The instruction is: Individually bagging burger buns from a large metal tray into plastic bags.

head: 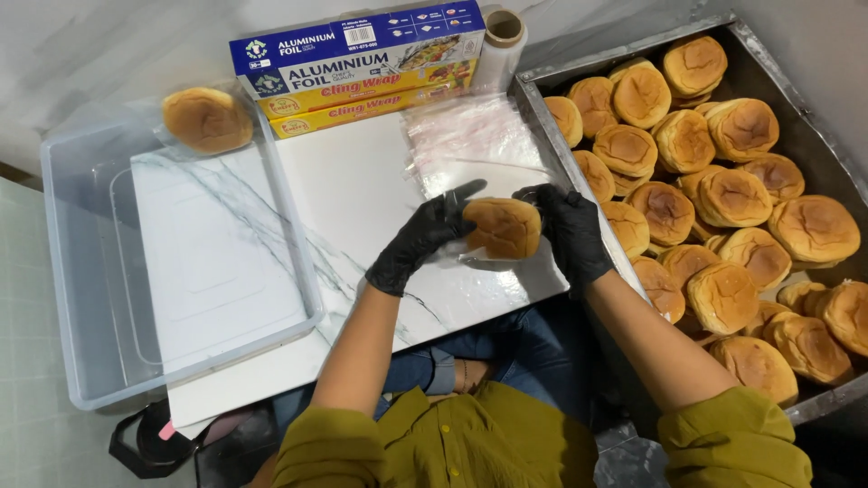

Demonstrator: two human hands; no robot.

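a round golden-brown bun (503,228) sits between both hands just above the white marble-patterned board (362,194), near the board's right edge. the left hand (425,237), in a black glove, closes on the bun's left side, with one finger stretched up along its top left. the right hand (570,230), also gloved in black, closes on the bun's right side with the fingers curled round it. a thin clear plastic sheet (484,262) shows under and about the bun; whether it is a bag or loose wrap cannot be told.

just behind the bun, on the far part of the board, lies a stack of clear plastic bags (470,140) with faint red marks. beyond these stand a blue carton of foil (357,50) stacked on two yellow cartons of wrap (362,99), and a roll of clear film (502,41) stands upright beside them.

to the right, touching the board's edge, a large metal tray (533,86) is heaped with many more buns (732,194) of the same kind. to the left, a clear plastic tub (63,271) lies over the board's left part, and one wrapped bun (206,119) rests in its far corner. olive-green sleeves (732,438) and blue jeans (533,348) show at the bottom.
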